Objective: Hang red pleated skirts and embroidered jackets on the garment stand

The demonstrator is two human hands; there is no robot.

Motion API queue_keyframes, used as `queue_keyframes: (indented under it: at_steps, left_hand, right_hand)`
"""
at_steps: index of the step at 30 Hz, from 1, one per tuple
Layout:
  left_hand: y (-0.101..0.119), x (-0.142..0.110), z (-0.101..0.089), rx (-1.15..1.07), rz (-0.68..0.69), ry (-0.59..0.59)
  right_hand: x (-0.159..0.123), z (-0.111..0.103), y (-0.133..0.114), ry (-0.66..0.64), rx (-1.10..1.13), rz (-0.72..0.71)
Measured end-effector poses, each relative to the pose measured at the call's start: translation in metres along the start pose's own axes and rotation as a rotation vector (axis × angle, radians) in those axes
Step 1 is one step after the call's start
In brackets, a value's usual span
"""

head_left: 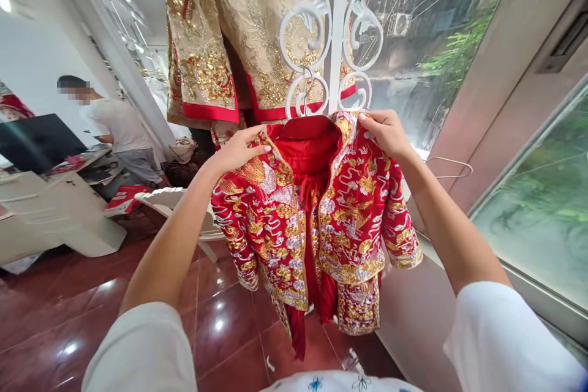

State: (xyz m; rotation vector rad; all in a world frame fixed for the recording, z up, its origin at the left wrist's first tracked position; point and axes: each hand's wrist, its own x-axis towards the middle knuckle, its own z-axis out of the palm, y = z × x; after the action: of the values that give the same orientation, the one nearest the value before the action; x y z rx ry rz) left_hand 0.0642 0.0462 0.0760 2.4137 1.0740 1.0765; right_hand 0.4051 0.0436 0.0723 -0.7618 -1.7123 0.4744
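Note:
A small red jacket (275, 214) with gold and silver embroidery hangs on a hanger from a white scrolled metal stand (335, 30). My left hand (239, 150) grips the jacket's left shoulder, fingers closed on the cloth. My right hand (386, 131) pinches the right shoulder by the collar. A red lining and red tassels show inside the open front. The hanger's hook (307, 95) sits in a scroll ring of the stand.
A gold and red embroidered garment (215, 43) hangs above and behind. A person in a white shirt (114, 128) stands at a white desk at the left. A white chair (169, 199) stands on the glossy red tiles. A window (542, 208) and an empty wire hanger (452, 165) are at the right.

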Motion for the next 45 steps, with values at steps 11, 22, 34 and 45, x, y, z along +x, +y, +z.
queue_keyframes:
  at_steps: [11, 22, 34, 45]
  left_hand:
    - [0.034, -0.01, -0.009, -0.08, -0.069, 0.054]
    - [0.027, 0.01, -0.007, -0.221, -0.169, 0.01]
    - [0.032, 0.005, 0.0, 0.074, -0.091, -0.043]
    - [0.023, 0.018, -0.008, -0.337, -0.453, -0.257]
  right_hand:
    - [0.006, -0.03, -0.011, -0.143, 0.149, 0.283]
    - [0.009, -0.026, -0.008, -0.401, -0.266, 0.099]
    - [0.039, 0.007, 0.022, -0.507, -0.25, 0.114]
    - [0.026, -0.014, 0.023, -0.636, 0.219, 0.338]
